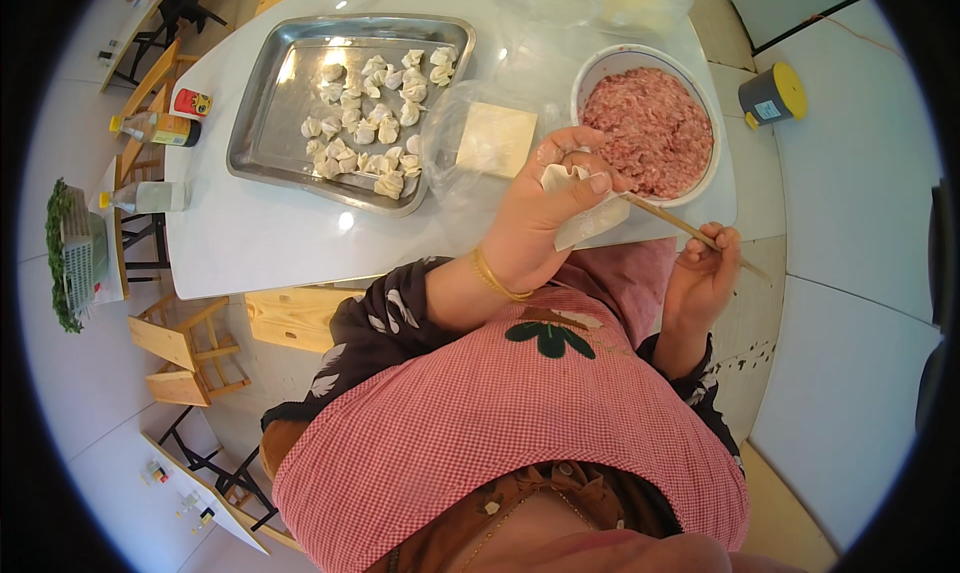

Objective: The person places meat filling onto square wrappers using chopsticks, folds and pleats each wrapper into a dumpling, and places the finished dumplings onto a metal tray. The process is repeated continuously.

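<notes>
My left hand (532, 213) is closed around a thin, pale dough wrapper (592, 225), with its fingers curled and a flap hanging below. In my right hand (703, 278) is a slim wooden stick (672, 217), pinched between the fingers. Its tip reaches the wrapper in my left hand; whether filling is on it is hidden. Just beyond both hands stands a white bowl (716, 158) of minced pink meat (645, 123). A square stack of wrappers (497, 139) lies on plastic left of the bowl. Farther left, a metal tray (268, 123) holds several folded wontons (368, 126).
A red can (192, 103), a dark sauce bottle (160, 128) and a clear bottle (150, 197) stand at the table's left edge. Clear plastic (550, 3) lies at the back. A black-and-yellow bin (773, 95) is right of the table. Wooden stools (190, 345) stand left.
</notes>
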Available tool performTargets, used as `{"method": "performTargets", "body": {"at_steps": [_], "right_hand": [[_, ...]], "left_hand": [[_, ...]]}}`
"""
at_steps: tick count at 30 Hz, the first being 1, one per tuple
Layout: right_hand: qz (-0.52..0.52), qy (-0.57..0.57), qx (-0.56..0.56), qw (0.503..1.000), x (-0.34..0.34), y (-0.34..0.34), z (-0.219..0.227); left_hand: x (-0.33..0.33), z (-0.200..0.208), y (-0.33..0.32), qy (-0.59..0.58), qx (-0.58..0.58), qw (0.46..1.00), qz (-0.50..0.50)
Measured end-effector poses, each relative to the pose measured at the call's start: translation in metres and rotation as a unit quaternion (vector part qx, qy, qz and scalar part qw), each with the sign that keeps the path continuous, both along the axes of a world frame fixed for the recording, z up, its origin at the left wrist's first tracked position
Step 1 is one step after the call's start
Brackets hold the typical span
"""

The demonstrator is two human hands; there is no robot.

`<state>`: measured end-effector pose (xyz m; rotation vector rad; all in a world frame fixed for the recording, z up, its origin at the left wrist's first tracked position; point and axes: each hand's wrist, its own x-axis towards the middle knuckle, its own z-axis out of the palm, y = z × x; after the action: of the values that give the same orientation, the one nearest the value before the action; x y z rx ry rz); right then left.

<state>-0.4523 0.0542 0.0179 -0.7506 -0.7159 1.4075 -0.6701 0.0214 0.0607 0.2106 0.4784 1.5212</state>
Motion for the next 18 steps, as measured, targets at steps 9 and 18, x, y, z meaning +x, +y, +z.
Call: {"method": "performTargets", "body": {"at_steps": [9, 18], "right_hand": [[0.03, -0.019, 0.067, 0.997, 0.0, -0.005, 0.005], [0.039, -0.053, 0.097, 0.993, -0.002, -0.008, -0.002]], "left_hand": [[-0.008, 0.008, 0.002, -0.002, 0.005, 1.0, 0.006], [-0.007, -0.011, 0.011, 0.046, -0.082, 0.994, 0.052]]}}
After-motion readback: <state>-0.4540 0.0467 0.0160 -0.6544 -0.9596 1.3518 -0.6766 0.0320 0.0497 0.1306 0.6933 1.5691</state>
